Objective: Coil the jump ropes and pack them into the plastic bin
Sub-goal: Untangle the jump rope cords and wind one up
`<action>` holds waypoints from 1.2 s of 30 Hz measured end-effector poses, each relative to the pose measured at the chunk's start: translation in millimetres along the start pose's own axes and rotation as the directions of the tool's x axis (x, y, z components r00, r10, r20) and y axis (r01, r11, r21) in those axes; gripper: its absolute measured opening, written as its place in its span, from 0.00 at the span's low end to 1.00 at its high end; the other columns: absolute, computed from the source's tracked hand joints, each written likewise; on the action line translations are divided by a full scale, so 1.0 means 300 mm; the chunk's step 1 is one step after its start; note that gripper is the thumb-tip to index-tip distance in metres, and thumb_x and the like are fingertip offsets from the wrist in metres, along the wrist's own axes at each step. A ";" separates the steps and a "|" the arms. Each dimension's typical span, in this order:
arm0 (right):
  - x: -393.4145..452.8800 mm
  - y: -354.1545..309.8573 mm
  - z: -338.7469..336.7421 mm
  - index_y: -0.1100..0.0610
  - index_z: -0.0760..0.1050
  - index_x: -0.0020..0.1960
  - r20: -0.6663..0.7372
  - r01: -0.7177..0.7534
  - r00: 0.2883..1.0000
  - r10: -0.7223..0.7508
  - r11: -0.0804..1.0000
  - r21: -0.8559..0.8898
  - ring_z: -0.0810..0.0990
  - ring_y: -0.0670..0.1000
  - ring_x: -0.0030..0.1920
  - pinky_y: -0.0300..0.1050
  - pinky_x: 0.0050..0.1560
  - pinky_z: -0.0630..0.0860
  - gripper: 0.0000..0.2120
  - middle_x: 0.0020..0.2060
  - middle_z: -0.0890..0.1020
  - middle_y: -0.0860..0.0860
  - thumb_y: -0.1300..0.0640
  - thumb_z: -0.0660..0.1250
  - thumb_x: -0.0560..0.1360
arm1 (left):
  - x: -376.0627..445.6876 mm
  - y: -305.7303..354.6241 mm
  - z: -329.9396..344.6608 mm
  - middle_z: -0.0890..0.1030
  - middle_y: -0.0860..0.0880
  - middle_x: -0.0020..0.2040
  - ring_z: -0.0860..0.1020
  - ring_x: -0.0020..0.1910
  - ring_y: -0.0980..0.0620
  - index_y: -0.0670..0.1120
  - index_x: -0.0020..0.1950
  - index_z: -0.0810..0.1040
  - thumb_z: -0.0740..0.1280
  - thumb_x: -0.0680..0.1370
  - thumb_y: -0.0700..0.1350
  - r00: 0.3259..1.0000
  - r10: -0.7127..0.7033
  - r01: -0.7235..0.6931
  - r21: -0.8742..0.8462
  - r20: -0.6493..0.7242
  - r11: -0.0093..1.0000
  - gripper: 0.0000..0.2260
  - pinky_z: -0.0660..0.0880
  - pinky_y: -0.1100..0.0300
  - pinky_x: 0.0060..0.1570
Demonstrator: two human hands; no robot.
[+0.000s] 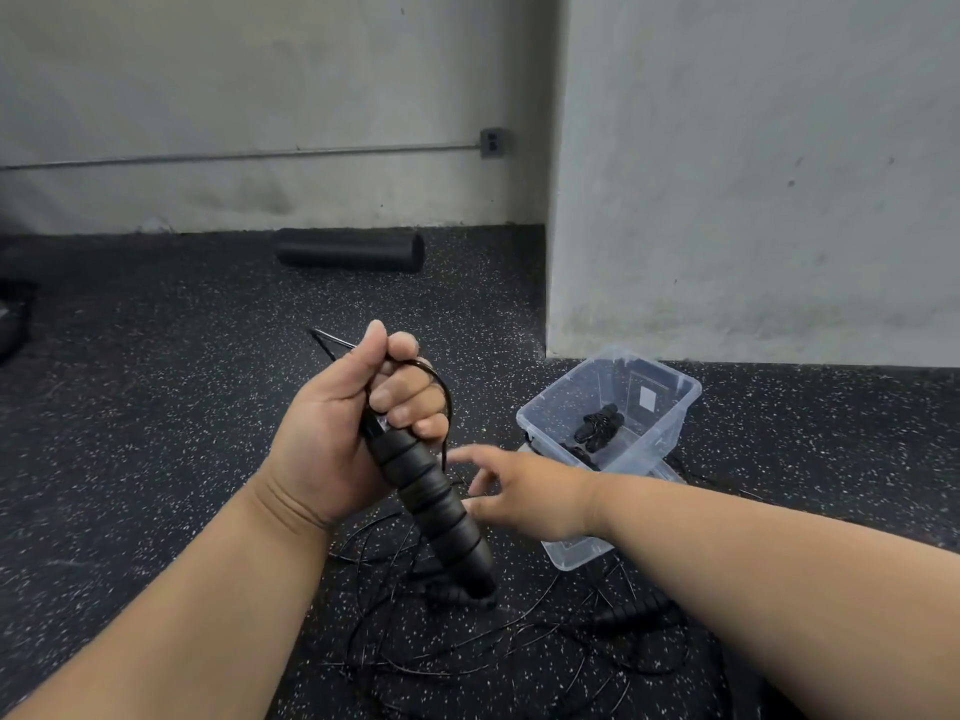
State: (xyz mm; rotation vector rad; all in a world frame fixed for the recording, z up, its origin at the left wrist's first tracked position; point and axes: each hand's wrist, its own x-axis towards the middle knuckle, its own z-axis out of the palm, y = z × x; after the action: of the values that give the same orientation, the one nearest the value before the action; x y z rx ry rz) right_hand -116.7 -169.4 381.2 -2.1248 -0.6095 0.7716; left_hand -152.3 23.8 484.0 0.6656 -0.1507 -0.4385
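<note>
While one coiled rope [597,426] already sits in the plastic bin [675,402], you're only starting the next.
Your left hand [353,423] clenches a ribbed handle [434,498] left of the bin; your right hand [511,491], fingers spread and empty, reaches toward its cord [447,402]. Tangled ropes [493,646] remain on the floor below the bin.

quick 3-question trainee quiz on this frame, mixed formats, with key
1. True or false: the left hand grips a black ribbed jump rope handle.
2. What already lies in the clear plastic bin?
A. a foam roller
B. a coiled black jump rope
C. nothing
3. Fill in: the right hand has its fingers ____, reaching toward the handle, holding nothing.

Key
1. True; a loop of black cord also runs around its fingers.
2. B; the coiled jump rope sits on the bin's bottom. The foam roller lies by the wall, and loose ropes are tangled on the floor.
3. Spread.
</note>
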 end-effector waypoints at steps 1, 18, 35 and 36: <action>0.001 -0.005 0.009 0.35 0.70 0.71 0.046 0.010 0.999 -0.011 1.000 0.014 0.78 0.44 0.39 0.45 0.41 0.77 0.21 0.53 0.82 0.46 0.45 0.70 0.81 | -0.002 -0.001 0.008 0.69 0.56 0.28 0.68 0.29 0.57 0.49 0.48 0.79 0.54 0.88 0.56 0.999 -0.006 0.007 -0.008 0.036 1.000 0.19 0.70 0.63 0.38; -0.080 -0.257 -0.251 0.57 0.77 0.48 -0.480 0.436 0.852 -0.208 0.789 0.433 0.80 0.51 0.37 0.43 0.41 0.76 0.14 0.38 0.84 0.57 0.56 0.57 0.88 | -0.026 -0.082 -0.160 0.73 0.56 0.33 0.67 0.28 0.60 0.62 0.68 0.77 0.74 0.79 0.55 0.905 0.001 0.425 0.905 -0.425 -0.017 0.18 0.65 0.66 0.30; -0.078 -0.153 -0.112 0.48 0.77 0.61 -0.108 -0.009 0.994 0.026 0.988 0.152 0.78 0.49 0.40 0.49 0.41 0.77 0.11 0.50 0.85 0.52 0.59 0.67 0.82 | -0.005 -0.021 -0.014 0.67 0.49 0.29 0.66 0.30 0.51 0.43 0.46 0.86 0.61 0.84 0.53 0.945 0.125 0.111 0.658 -0.302 0.745 0.19 0.69 0.56 0.36; -0.070 -0.143 -0.085 0.48 0.77 0.60 -0.062 -0.005 0.998 0.013 0.991 0.131 0.78 0.49 0.41 0.49 0.43 0.77 0.11 0.48 0.85 0.50 0.60 0.68 0.81 | -0.006 -0.022 0.006 0.66 0.49 0.29 0.66 0.30 0.51 0.43 0.46 0.86 0.61 0.84 0.52 0.953 0.125 0.082 0.631 -0.277 0.771 0.18 0.70 0.57 0.35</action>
State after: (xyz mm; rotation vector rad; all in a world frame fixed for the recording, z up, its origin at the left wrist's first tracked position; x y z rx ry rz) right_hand -120.9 -170.8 435.3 -2.0244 -0.5023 0.7275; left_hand -156.7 19.0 481.1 1.4014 -0.0067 -0.2461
